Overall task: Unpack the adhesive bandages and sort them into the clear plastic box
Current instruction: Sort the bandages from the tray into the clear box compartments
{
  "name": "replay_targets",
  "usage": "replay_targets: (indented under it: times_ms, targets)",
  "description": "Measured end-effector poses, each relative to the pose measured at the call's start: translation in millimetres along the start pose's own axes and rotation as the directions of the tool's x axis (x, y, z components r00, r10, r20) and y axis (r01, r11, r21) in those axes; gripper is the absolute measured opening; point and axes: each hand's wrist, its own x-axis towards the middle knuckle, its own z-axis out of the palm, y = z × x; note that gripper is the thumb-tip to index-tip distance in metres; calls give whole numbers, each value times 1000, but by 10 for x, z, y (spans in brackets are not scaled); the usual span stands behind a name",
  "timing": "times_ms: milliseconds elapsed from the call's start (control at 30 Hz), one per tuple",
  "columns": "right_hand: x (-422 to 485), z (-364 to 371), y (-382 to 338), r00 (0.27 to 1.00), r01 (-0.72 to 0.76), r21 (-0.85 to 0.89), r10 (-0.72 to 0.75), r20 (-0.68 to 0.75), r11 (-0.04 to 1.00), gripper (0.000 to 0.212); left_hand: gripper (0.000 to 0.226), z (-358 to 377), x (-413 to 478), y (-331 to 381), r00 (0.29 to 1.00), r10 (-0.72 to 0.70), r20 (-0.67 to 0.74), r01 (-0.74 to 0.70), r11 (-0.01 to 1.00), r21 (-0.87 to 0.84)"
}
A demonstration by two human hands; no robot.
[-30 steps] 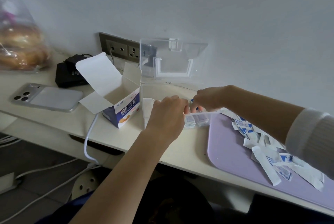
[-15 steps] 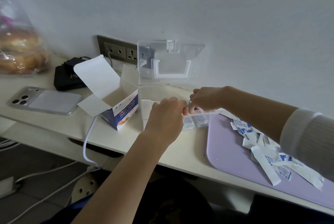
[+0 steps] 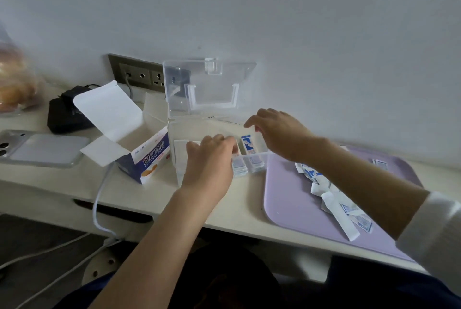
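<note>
The opened carton (image 3: pixel 147 156) is standing on the desk (image 3: pixel 237 206), left of the left hand (image 3: pixel 209 166). This hand is curling over the clear plastic box (image 3: pixel 204 126), probably steadying the packed bandages (image 3: pixel 248 145) at its fingertips (image 3: pixel 230 142); whether its grip is pinching anything, I cannot tell. The right hand (image 3: pixel 279 134) is hovering just right of them, grip loose, holding nothing. Further right, loose bandages (image 3: pixel 334 199) are waiting on the purple mat (image 3: pixel 294 203).

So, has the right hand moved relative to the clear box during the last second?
Yes. The right hand has risen from the front compartments of the clear box, toward its open lid.
</note>
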Motion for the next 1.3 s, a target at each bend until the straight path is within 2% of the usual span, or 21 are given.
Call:
replay_targets:
  times_ms: [100, 200, 267, 333, 400, 500, 667, 800, 933, 1033, 1167, 1300]
  targets:
    - [-350, 155, 69, 971, -161, 174, 187, -150, 972, 35, 24, 47, -51, 130, 994, 67, -84, -71, 996, -44]
    - [-730, 323, 179, 925, -328, 238, 362, -116, 914, 30, 19, 125, -132, 284, 969, 208, -131, -223, 968, -111]
    - [-942, 415, 288, 897, -442, 171, 440, 50, 881, 38, 18, 206, -168, 364, 958, 278, -69, -284, 951, -121]
    - [-1088, 477, 388, 847, -516, 93, 490, 206, 852, 58, 22, 328, -199, 393, 950, 310, 37, -305, 947, -99]
    - [-1201, 528, 492, 816, -555, 85, 522, 248, 827, 73, 25, 459, -219, 435, 934, 331, 135, -327, 944, -52]
    - [-1278, 580, 625, 794, -596, 116, 561, 233, 795, 78, 28, 633, -244, 483, 909, 321, 266, -344, 938, 43]
    - [-1207, 643, 722, 797, -599, 112, 576, 183, 793, 65, 28, 778, -269, 571, 886, 271, 377, -338, 933, 125]
    - [-1059, 661, 704, 817, -568, 28, 560, 134, 822, 38, 28, 778, -251, 585, 887, 263, 380, -329, 937, 119]
    - [-970, 673, 741, 804, -589, 51, 579, 135, 806, 27, 29, 790, -214, 579, 888, 265, 376, -329, 937, 115]
    - [-981, 646, 774, 804, -595, 132, 587, 95, 793, 26, 29, 818, -187, 574, 893, 272, 359, -332, 936, 118]
    - [-1046, 543, 757, 811, -577, 159, 586, -7, 801, 32, 27, 835, -163, 592, 918, 244, 314, -304, 939, 160]
    - [-1069, 397, 613, 847, -490, 153, 510, -149, 858, 39, 25, 828, -127, 643, 974, 167, 153, -178, 982, 68]
